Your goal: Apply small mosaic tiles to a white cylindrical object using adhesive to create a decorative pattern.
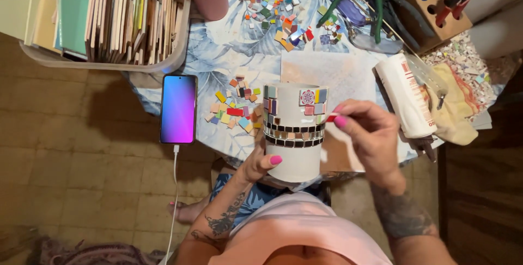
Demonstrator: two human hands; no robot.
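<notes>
1. At the centre of the frame, a white ceramic pot (pixel 295 131) is held tilted on its side over the near edge of a leaf-print tablecloth (pixel 229 47), its wall partly clad in small coloured tiles and two dark mirrored bands.
2. The left hand (pixel 260 166), at lower centre, cups the pot's base from below, thumb pressed against the bare white wall, closed around it in a steady grip.
3. The right hand (pixel 370 134), right of centre, pinches a small red tile (pixel 330 118) between fingertips, touching it to the pot's right side just beside the tiles already set.
4. The pot looks stiff, fairly heavy and breakable; its glazed bare areas are likely slick, so the base and unclad lower wall seem the safest hold, away from freshly placed pieces that may shift.
5. The red tile appears light, hard and sharp-edged, best gripped by its edges.
6. Loose tile pieces (pixel 235 107) lie just left of the pot; a phone (pixel 178 108) on a charging cable sits farther left.
7. A white glue bottle (pixel 406 98) lies at right; a tray of tile sheets (pixel 117 17) fills the upper left.
</notes>
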